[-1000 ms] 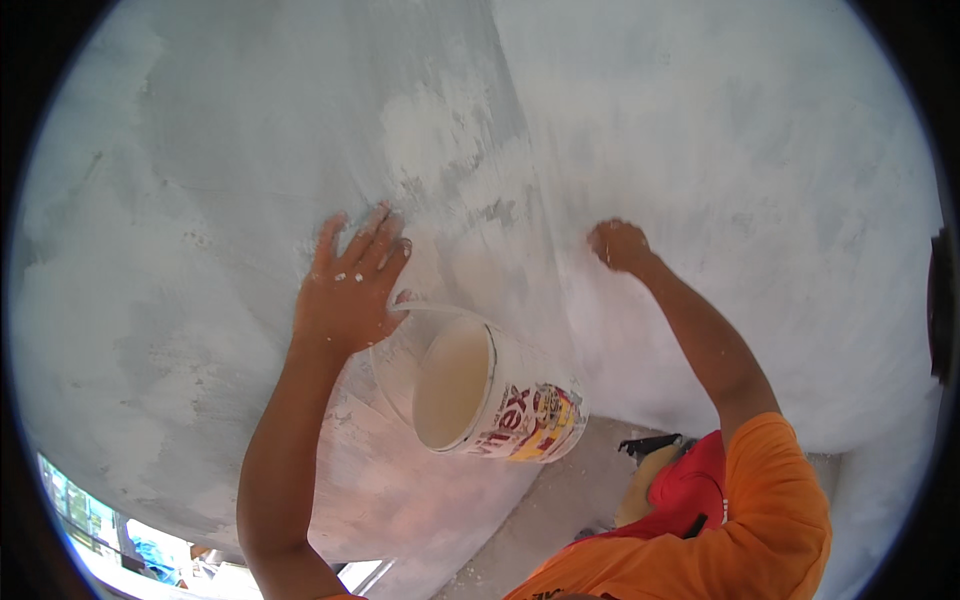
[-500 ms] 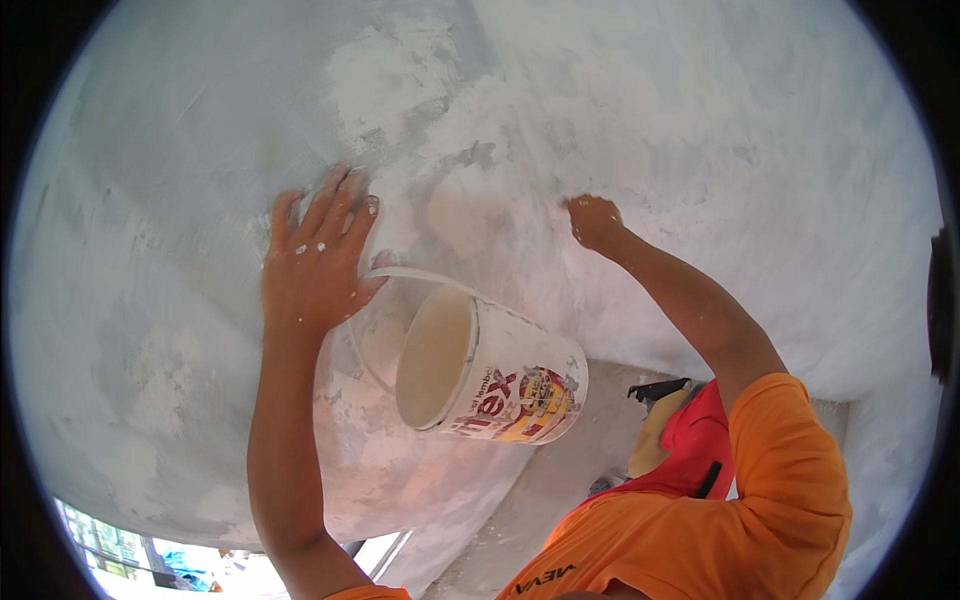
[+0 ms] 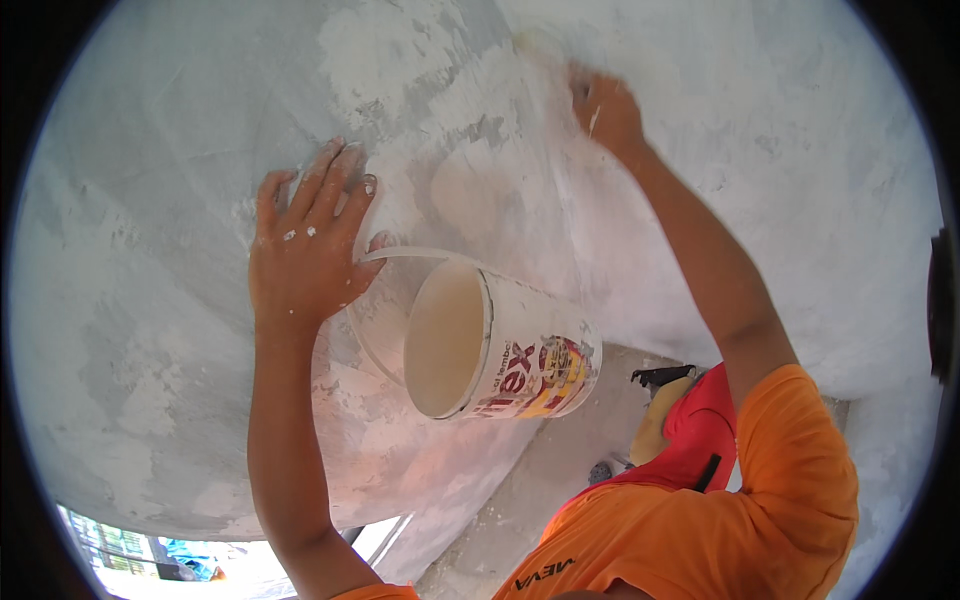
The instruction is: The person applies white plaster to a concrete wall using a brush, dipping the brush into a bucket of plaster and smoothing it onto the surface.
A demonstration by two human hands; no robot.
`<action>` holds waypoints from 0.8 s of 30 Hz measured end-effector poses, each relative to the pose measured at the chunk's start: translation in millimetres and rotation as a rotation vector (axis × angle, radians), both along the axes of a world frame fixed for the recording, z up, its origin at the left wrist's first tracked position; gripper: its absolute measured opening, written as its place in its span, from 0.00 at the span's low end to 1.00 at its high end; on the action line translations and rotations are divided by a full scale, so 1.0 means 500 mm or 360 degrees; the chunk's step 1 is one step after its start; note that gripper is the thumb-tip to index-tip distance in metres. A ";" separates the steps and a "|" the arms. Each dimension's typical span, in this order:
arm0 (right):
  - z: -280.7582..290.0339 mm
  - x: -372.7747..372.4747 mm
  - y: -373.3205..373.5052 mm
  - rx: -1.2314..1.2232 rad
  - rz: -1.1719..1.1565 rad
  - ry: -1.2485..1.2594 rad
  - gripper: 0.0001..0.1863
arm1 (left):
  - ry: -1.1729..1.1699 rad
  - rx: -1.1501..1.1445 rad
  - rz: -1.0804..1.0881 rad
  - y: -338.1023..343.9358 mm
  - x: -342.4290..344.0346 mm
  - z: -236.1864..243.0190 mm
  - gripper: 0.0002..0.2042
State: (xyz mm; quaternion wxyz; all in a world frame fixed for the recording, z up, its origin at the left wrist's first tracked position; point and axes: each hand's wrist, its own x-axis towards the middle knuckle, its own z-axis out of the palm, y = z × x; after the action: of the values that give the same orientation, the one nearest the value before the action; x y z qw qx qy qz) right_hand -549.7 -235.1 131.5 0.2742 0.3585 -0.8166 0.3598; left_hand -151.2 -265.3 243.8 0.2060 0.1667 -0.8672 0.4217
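My left hand [image 3: 305, 250] lies against the patchy plastered wall [image 3: 170, 220], fingers spread and specked with white. The white plastic handle [image 3: 420, 252] of a bucket is hooked at its thumb. From it hangs the white bucket [image 3: 545, 345], its mouth facing left and a pale inside showing. Coloured print covers part of its side. Higher up and to the right, my right hand [image 3: 610, 110] is closed close to the wall and smeared by motion. A faint pale blur shows beyond its fingers; what it holds cannot be made out.
Below the bucket a grey floor [image 3: 500, 525] shows, with my red trousers [image 3: 690, 430] beside it. A window opening [image 3: 180, 560] with bars and a blue thing outside is at the lower left. Something dark [image 3: 940, 305] stands at the right rim.
My right hand has moved up along the wall, its arm stretching further. My left hand and the bucket sit slightly higher in the picture; the handle stays at the thumb.
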 end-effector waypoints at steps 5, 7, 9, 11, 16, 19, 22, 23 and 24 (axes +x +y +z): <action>-0.253 0.105 -0.001 0.0698 0.0422 -0.0361 0.23 | -0.0012 0.0019 0.0038 0.003 0.014 0.006 0.26; -0.310 0.010 -0.005 0.0720 0.0502 -0.0253 0.20 | -0.0011 -0.0003 -0.0031 0.001 -0.005 0.014 0.25; -0.284 -0.050 -0.010 0.0793 0.0606 -0.0165 0.17 | 0.0009 0.0022 -0.0069 -0.009 -0.006 0.009 0.25; -0.166 -0.086 -0.035 0.0860 0.0733 -0.0115 0.14 | 0.0018 0.0014 -0.0089 -0.012 0.008 0.000 0.24; 0.118 -0.041 -0.012 0.0206 0.0664 -0.0018 0.15 | -0.0011 -0.0045 -0.0084 -0.014 0.026 -0.002 0.24; 0.176 0.020 0.044 -0.0190 0.0813 -0.0526 0.19 | -0.0020 -0.0029 -0.0068 -0.011 0.031 0.000 0.24; 0.053 0.024 0.021 -0.0778 0.1065 -0.1006 0.19 | -0.0035 -0.0125 -0.0058 -0.017 0.033 0.000 0.24; -0.029 0.017 0.009 -0.0970 0.1302 -0.1286 0.19 | -0.0013 -0.0152 -0.0094 -0.020 0.025 -0.002 0.25; -0.109 0.006 -0.003 -0.0746 0.1200 -0.1385 0.16 | 0.0009 -0.0173 -0.0123 -0.023 0.017 -0.003 0.27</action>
State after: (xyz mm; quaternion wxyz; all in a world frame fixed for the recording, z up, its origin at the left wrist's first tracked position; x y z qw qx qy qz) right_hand -546.7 -236.4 77.1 -0.1583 0.3730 -0.5701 0.7147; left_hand -142.5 -277.0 242.1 0.2333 0.1229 -0.8482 0.4594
